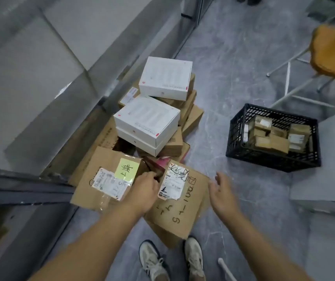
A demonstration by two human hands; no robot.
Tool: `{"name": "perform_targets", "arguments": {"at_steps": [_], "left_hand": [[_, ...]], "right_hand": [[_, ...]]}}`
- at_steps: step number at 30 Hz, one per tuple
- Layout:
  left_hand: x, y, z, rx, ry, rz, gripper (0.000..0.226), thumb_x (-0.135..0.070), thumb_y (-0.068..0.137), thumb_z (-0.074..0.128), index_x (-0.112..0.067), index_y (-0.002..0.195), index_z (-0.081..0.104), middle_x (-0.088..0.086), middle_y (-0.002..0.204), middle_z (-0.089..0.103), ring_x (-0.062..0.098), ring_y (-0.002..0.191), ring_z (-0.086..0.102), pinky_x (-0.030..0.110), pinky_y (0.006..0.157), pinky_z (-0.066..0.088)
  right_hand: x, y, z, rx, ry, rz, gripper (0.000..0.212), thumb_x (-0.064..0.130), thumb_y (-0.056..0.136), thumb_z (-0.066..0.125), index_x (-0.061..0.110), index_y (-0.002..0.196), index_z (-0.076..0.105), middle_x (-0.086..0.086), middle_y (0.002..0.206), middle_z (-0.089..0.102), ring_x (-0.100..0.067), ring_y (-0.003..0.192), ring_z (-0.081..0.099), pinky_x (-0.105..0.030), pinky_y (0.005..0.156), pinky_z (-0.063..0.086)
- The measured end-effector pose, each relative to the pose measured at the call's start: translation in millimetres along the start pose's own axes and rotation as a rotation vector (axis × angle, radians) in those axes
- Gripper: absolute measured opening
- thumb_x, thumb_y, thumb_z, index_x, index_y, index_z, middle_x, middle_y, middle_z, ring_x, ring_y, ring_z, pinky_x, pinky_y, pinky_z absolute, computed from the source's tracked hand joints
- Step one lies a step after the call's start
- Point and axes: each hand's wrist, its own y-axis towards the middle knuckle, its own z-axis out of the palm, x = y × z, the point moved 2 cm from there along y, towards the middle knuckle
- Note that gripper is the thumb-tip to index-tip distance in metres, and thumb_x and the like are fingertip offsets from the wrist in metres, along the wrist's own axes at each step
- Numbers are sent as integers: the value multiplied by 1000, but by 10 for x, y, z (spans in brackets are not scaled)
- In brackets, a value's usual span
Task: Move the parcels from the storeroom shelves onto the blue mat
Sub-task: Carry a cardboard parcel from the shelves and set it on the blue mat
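Parcels lay heaped on the grey floor [233, 82] against the wall as a person bent over them, both hands reaching down. The left hand [144, 191] had its fingers [151, 176] curled over the far left edge of the nearest brown parcel [178, 207], in the gap beside a second brown parcel [105, 179] bearing a yellow note. Whether that grip had closed could not be told. The right hand [222, 192] hovered open, fingers spread, just off the parcel's right edge and touching nothing. The parcel's long side ran away from the person's shoes [152, 260], so a two-sided lift looked likely, with the left hand nearer its hold. Beyond it stood stacked white boxes [148, 120] on more cardboard; a black crate [274, 159] of small packets sat well apart to the right. No blue mat or shelves showed.
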Motion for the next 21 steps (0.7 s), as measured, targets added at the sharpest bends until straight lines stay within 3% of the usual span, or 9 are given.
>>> {"name": "perform_targets", "arguments": {"at_steps": [3,6,8,11,14,16,18,21], "left_hand": [[211,258,394,-42,-152,-77,44,-26,104,31,-11,144,39,7,146,42,20,135,38,30,109,29],[383,408,713,2,-353,-194,41,-38,104,25,-23,135,49,0,135,53,17,129,46,28,100,36],[468,420,861,26,-408,-239,43,-43,104,23,-24,119,58,-1,121,62,18,117,54,30,92,40],[545,362,1024,14,-454,-290,51,-50,102,22,-23,128,57,1,123,63,17,115,54,30,94,39],[509,299,1054,-9,-528,-335,50,-52,101,26,-27,132,57,-2,124,63,17,117,54,30,96,39],[459,251,966,-23,-568,-384,52,-53,101,25,-27,131,58,-1,123,63,17,114,54,31,94,39],[399,175,797,-49,-619,-438,52,-53,101,23,-26,129,58,0,122,62,16,107,54,30,90,37],[170,-34,384,-139,-669,-420,52,-52,101,23,-25,127,59,2,123,62,16,102,53,29,90,36]], "right_hand": [[-437,159,336,60,121,159,68,39,99,42,13,153,9,-13,155,27,-27,142,29,-43,115,29],[-696,214,649,143,286,241,62,47,98,38,17,148,20,-4,141,45,-21,128,47,-38,105,40],[-777,225,785,149,313,244,62,54,97,32,20,148,25,3,141,44,-16,129,45,-38,109,36],[-869,230,899,161,383,266,65,56,97,28,20,151,25,-3,151,36,-20,137,37,-45,116,28],[-794,240,909,168,491,371,62,56,96,32,21,147,30,-3,139,51,-22,123,52,-47,108,40],[-662,214,839,160,479,342,58,53,97,37,22,146,31,2,129,56,-16,108,58,-39,95,48],[-462,180,721,200,401,256,55,51,98,36,26,147,29,8,122,54,-7,96,54,-25,81,45],[-1,93,398,240,317,114,48,48,100,31,28,144,33,7,129,54,-9,102,51,-29,88,41]]}}
